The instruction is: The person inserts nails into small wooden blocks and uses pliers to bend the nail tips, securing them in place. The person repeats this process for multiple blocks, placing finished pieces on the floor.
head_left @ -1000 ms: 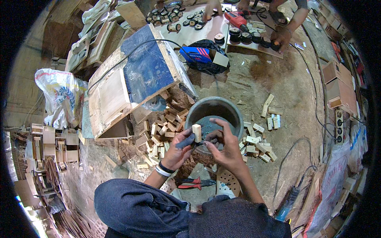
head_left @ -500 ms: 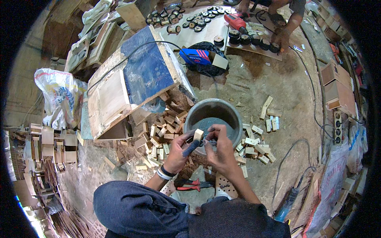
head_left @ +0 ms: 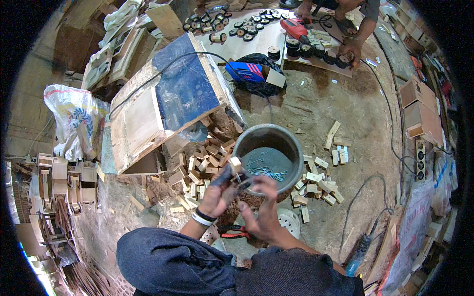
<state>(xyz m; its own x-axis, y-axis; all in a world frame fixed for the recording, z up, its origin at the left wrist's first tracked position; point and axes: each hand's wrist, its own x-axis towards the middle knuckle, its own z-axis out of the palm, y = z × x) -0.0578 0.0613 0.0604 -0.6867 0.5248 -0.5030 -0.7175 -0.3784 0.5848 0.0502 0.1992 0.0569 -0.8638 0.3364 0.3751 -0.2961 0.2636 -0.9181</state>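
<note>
My left hand (head_left: 213, 196) is closed around a small pale wooden block (head_left: 235, 164), held up at the near left side of a grey bucket (head_left: 267, 129). Dark wrapping covers part of that hand's fingers. A thin metal bit shows by the block, too blurred to name. To the right, my right hand (head_left: 265, 214) is smeared by motion, its thumb and fingers apart with nothing seen between them. Inside the bucket lie several thin bluish wire pieces (head_left: 269, 170). Red-handled pliers (head_left: 233, 232) lie below my hands.
Loose wooden blocks (head_left: 316, 176) are heaped on both sides of the bucket. A wooden box with a blue panel (head_left: 182, 81) stands left. Beyond it, a co-worker's hand (head_left: 350, 52) is by black wheels (head_left: 306, 51) and a red drill (head_left: 295, 29). A blue power tool (head_left: 358, 259) lies right.
My right hand has come away from the block, down and toward me, and its fingers have opened. My left hand has shifted slightly left with the block. More of the wires shows in the bucket.
</note>
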